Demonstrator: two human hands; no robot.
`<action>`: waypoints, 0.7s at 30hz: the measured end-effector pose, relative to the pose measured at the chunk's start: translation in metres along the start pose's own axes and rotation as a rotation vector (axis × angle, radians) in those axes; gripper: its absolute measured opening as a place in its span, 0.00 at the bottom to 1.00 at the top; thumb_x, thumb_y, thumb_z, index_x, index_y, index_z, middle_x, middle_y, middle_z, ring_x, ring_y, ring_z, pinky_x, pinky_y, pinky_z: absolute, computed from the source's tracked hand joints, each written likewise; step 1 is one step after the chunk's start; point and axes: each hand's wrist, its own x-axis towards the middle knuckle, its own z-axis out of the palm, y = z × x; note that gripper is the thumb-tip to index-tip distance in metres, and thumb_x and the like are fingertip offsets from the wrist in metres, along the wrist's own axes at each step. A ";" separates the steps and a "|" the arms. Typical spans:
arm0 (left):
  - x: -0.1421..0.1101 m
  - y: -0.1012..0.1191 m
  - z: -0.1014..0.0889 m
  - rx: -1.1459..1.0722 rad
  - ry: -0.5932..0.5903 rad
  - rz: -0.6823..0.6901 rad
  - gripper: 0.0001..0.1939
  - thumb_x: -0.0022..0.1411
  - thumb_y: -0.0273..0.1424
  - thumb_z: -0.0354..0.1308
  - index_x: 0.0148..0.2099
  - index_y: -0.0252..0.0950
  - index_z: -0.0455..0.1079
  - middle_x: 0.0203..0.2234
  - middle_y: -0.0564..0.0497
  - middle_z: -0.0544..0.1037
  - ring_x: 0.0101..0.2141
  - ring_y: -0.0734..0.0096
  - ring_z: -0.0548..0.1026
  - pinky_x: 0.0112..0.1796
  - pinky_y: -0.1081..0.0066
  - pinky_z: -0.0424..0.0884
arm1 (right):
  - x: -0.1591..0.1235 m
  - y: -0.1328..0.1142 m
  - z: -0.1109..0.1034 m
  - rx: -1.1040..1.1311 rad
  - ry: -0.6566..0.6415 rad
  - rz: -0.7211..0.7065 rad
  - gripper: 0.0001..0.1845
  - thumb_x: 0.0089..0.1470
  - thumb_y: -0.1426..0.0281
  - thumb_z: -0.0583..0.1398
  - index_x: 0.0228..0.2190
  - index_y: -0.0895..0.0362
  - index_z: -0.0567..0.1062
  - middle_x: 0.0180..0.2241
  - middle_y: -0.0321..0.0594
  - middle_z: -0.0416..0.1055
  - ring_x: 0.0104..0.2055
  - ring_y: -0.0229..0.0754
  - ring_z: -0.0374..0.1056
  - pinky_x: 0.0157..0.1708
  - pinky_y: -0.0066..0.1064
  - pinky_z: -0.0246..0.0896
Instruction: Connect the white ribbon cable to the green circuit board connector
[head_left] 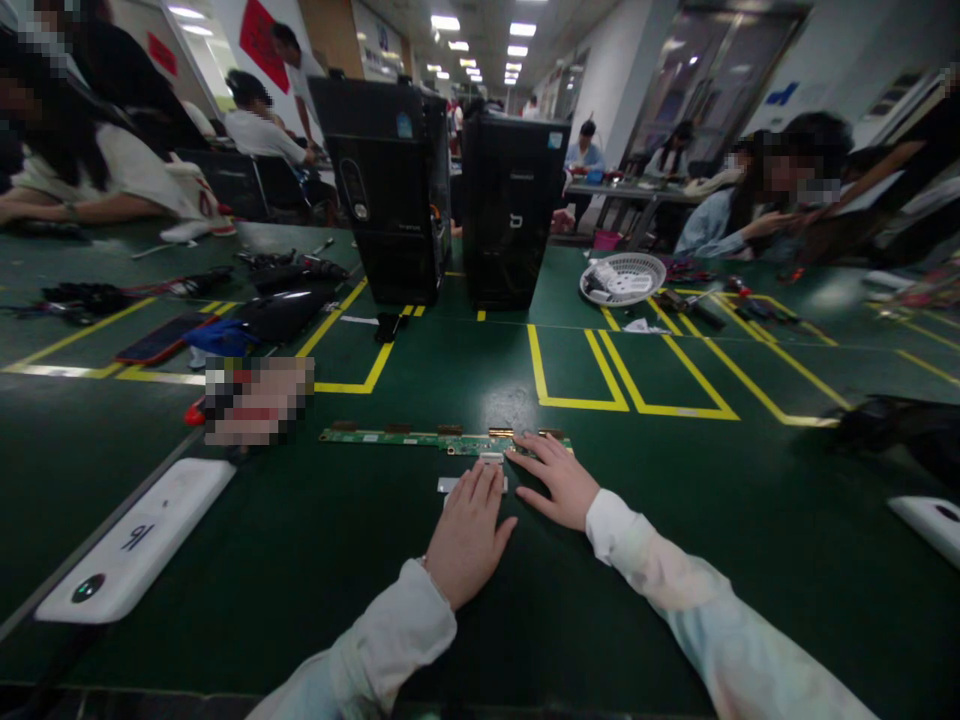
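A long, narrow green circuit board lies flat on the dark green table in front of me. My left hand rests flat just below it, fingers stretched out over a small white ribbon piece. My right hand lies beside it with fingers spread, the fingertips touching the board's right part near a white connector. Neither hand grips anything.
Two black computer towers stand at the table's middle back. A white basket sits right of them. A white device lies at my left, another at the right edge. Tools and cables clutter the far left. Several people sit around.
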 end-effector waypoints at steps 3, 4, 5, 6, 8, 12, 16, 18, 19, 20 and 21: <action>0.001 0.002 -0.001 0.009 0.002 -0.003 0.28 0.66 0.38 0.49 0.62 0.25 0.58 0.61 0.36 0.63 0.62 0.51 0.59 0.58 0.53 0.61 | 0.000 0.001 0.001 -0.003 -0.003 0.002 0.28 0.58 0.61 0.56 0.58 0.55 0.65 0.61 0.48 0.58 0.64 0.53 0.51 0.61 0.54 0.46; 0.001 0.003 -0.001 0.009 0.004 -0.007 0.28 0.66 0.38 0.49 0.62 0.25 0.58 0.61 0.35 0.63 0.62 0.51 0.59 0.58 0.53 0.61 | 0.000 0.001 0.001 -0.004 -0.004 0.002 0.28 0.58 0.61 0.56 0.58 0.55 0.65 0.61 0.48 0.58 0.64 0.53 0.51 0.61 0.54 0.46; 0.001 0.003 -0.002 0.008 0.006 -0.013 0.29 0.66 0.38 0.49 0.62 0.25 0.59 0.61 0.35 0.64 0.62 0.50 0.59 0.58 0.52 0.61 | 0.000 0.001 0.001 -0.005 -0.004 0.002 0.28 0.58 0.61 0.56 0.58 0.55 0.65 0.61 0.48 0.58 0.64 0.54 0.51 0.61 0.54 0.46; 0.001 0.004 -0.001 0.005 0.010 -0.020 0.29 0.66 0.39 0.49 0.62 0.25 0.59 0.60 0.35 0.64 0.61 0.50 0.59 0.58 0.52 0.61 | 0.000 0.001 0.001 -0.006 -0.003 0.002 0.28 0.58 0.61 0.56 0.58 0.55 0.65 0.62 0.48 0.57 0.64 0.54 0.51 0.61 0.54 0.46; 0.001 0.006 -0.001 -0.004 0.021 -0.033 0.29 0.66 0.39 0.49 0.62 0.25 0.59 0.60 0.34 0.64 0.61 0.50 0.59 0.58 0.52 0.61 | 0.000 0.001 0.001 -0.007 -0.001 0.002 0.28 0.58 0.61 0.56 0.58 0.55 0.65 0.62 0.48 0.57 0.64 0.53 0.51 0.61 0.53 0.46; 0.003 0.008 -0.001 -0.036 0.057 -0.049 0.27 0.66 0.40 0.47 0.61 0.26 0.60 0.59 0.34 0.66 0.61 0.51 0.61 0.58 0.50 0.60 | 0.000 0.001 0.000 -0.013 -0.002 -0.002 0.28 0.58 0.61 0.56 0.58 0.56 0.65 0.61 0.48 0.58 0.64 0.53 0.51 0.62 0.53 0.46; 0.003 0.002 -0.011 -0.070 0.081 -0.027 0.26 0.68 0.39 0.44 0.62 0.29 0.60 0.59 0.37 0.67 0.61 0.54 0.61 0.58 0.50 0.60 | 0.000 0.001 0.000 -0.026 0.001 -0.003 0.28 0.58 0.61 0.56 0.58 0.56 0.65 0.62 0.48 0.57 0.64 0.53 0.51 0.62 0.53 0.46; 0.000 -0.006 -0.020 -0.075 0.095 -0.039 0.26 0.68 0.38 0.44 0.63 0.31 0.58 0.60 0.39 0.65 0.61 0.55 0.60 0.59 0.51 0.59 | 0.000 0.001 0.000 -0.033 -0.009 -0.001 0.28 0.58 0.61 0.56 0.59 0.56 0.64 0.62 0.48 0.57 0.64 0.53 0.51 0.62 0.53 0.46; -0.003 -0.012 -0.025 -0.075 0.102 -0.064 0.25 0.69 0.38 0.43 0.63 0.32 0.59 0.61 0.40 0.65 0.62 0.55 0.59 0.58 0.50 0.60 | 0.000 0.001 0.000 -0.036 -0.016 0.002 0.29 0.58 0.61 0.56 0.59 0.56 0.64 0.62 0.49 0.57 0.64 0.53 0.51 0.62 0.53 0.45; -0.007 -0.019 -0.029 -0.074 0.099 -0.094 0.25 0.69 0.38 0.43 0.63 0.33 0.59 0.61 0.41 0.64 0.62 0.55 0.59 0.58 0.50 0.60 | -0.001 0.000 0.000 -0.039 -0.024 0.005 0.29 0.59 0.61 0.56 0.59 0.57 0.64 0.62 0.49 0.57 0.64 0.53 0.50 0.62 0.53 0.45; -0.013 -0.027 -0.033 -0.070 0.093 -0.129 0.25 0.69 0.38 0.42 0.64 0.34 0.59 0.61 0.41 0.64 0.62 0.56 0.59 0.58 0.50 0.60 | -0.001 0.000 0.000 -0.040 -0.031 0.009 0.29 0.59 0.61 0.56 0.59 0.56 0.64 0.62 0.49 0.57 0.64 0.53 0.50 0.62 0.53 0.45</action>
